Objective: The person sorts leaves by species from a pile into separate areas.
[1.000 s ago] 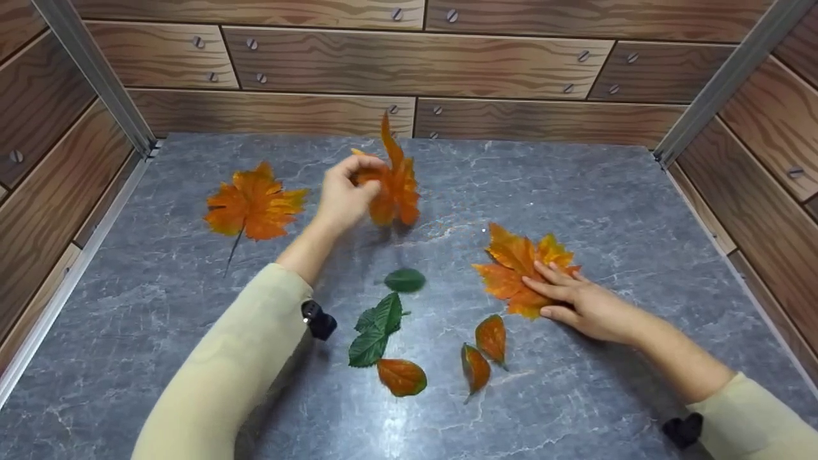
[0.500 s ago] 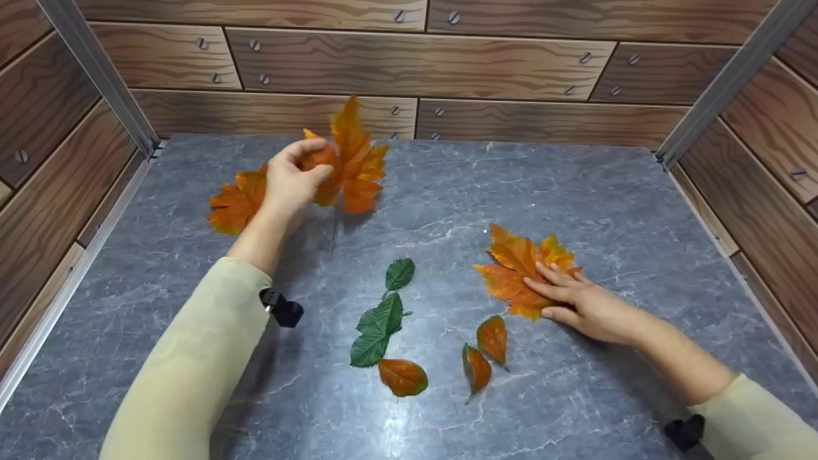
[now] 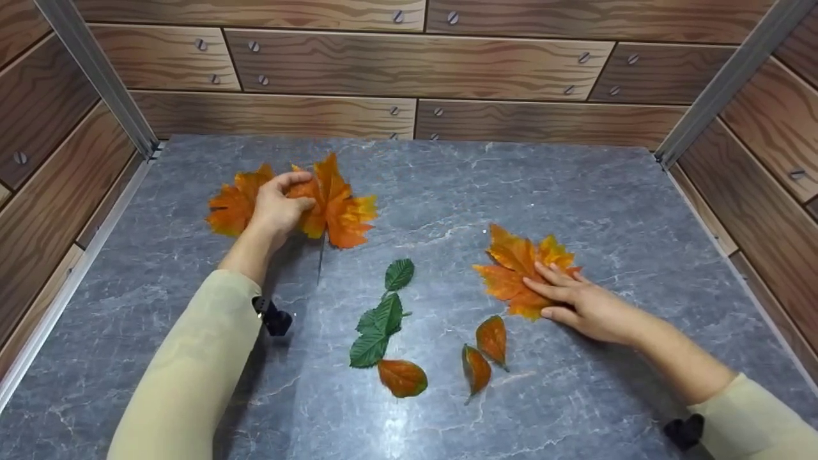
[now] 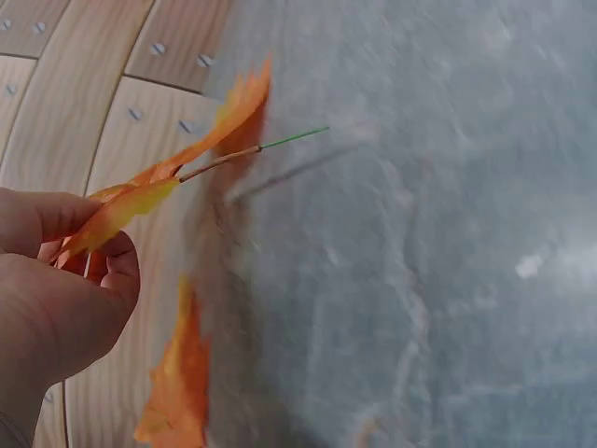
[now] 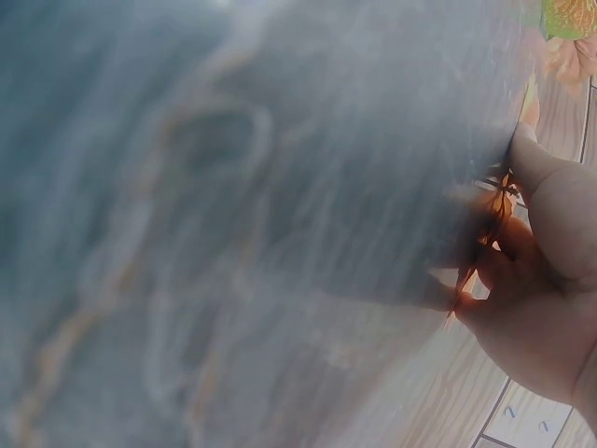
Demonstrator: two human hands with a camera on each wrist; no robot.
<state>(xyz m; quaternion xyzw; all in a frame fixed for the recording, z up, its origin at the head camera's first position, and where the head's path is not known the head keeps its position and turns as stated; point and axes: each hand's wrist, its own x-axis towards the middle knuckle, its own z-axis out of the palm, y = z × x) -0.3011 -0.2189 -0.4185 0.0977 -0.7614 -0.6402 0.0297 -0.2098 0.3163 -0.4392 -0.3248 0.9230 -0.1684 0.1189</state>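
My left hand (image 3: 279, 207) pinches an orange maple leaf (image 3: 339, 211) by its left side, thumb and fingers on the lobe. In the left wrist view this maple leaf (image 4: 131, 205) is seen edge-on, its thin stem pointing away over the table. A second maple leaf (image 3: 231, 204) lies at the far left, partly hidden behind the left hand. At the right, my right hand (image 3: 585, 303) rests with spread, fairly straight fingers on a third maple leaf (image 3: 511, 271), which lies flat on the table.
On the grey marbled table (image 3: 447, 185), a green leaf (image 3: 400, 274) lies above a cluster of green leaves (image 3: 377, 329). An orange oval leaf (image 3: 402, 377) is below them, and two more small orange leaves (image 3: 484, 354) lie to the right. Wood-patterned walls (image 3: 415, 64) surround the table.
My left hand has carried its maple leaf leftward, then lowered it to about table level beside the far-left leaf. A single green leaf has turned slightly. The right hand has stayed still.
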